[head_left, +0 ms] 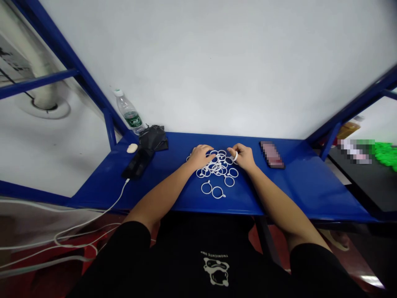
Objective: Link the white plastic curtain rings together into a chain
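Observation:
Many thin white plastic rings (218, 192), each with a small tab, lie on a blue tabletop, most of them overlapping in a loose pile. Over the pile's left side rests my left hand (199, 157), its thumb apart from its curved fingers, covering some rings. To the right of the pile, my right hand (244, 156) is closed, pinching one white ring (235, 156) seen nearly edge-on between thumb and fingers. Two rings sit apart, nearer the front edge.
A phone (272, 155) lies right of my right hand. At the back left stand a plastic bottle (132, 116) and a crumpled black bag (153, 138), with a white cable (119, 198) below. Blue frame bars (93, 93) flank the table (198, 205). Green items (387, 153) are at far right.

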Action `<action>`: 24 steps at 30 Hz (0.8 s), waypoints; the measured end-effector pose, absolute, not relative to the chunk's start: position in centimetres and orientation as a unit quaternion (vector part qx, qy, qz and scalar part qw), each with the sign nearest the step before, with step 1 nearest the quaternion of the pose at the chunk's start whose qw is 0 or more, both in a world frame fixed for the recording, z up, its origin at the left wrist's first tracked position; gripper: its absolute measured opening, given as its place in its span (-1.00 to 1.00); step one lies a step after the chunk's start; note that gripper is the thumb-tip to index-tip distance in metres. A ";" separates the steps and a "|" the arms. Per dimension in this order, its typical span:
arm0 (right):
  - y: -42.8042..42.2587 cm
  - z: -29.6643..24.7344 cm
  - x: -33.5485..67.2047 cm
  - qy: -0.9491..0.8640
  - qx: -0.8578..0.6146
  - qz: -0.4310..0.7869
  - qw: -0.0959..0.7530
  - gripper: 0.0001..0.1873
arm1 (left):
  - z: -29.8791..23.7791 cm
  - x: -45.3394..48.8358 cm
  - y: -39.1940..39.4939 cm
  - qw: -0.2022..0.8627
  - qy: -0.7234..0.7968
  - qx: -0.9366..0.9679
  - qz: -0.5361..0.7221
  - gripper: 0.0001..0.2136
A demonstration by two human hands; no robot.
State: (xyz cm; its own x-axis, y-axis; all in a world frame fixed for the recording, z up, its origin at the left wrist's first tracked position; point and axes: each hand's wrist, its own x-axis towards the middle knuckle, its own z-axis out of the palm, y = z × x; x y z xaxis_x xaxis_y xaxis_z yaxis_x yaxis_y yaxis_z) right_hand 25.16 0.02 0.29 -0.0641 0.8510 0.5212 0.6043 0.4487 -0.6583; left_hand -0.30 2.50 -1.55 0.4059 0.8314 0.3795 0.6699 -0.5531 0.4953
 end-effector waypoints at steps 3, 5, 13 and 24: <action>0.8 -0.3 25.8 -0.679 -0.564 0.125 0.452 -0.54 | -1.7 -0.1 2.2 0.138 0.433 0.854 0.253 -0.73; 1.4 -0.7 26.4 -0.661 -0.587 0.107 0.455 -0.64 | -1.7 0.0 1.9 0.136 0.422 0.864 0.236 -0.74; 3.3 -2.6 27.8 -0.709 -0.600 0.085 0.361 -0.55 | -1.7 -0.1 2.2 0.137 0.417 0.871 0.221 -0.70; 1.5 -0.1 26.5 -0.744 -0.617 0.015 0.256 -0.71 | -0.8 0.3 1.4 0.144 0.446 0.862 0.194 -0.63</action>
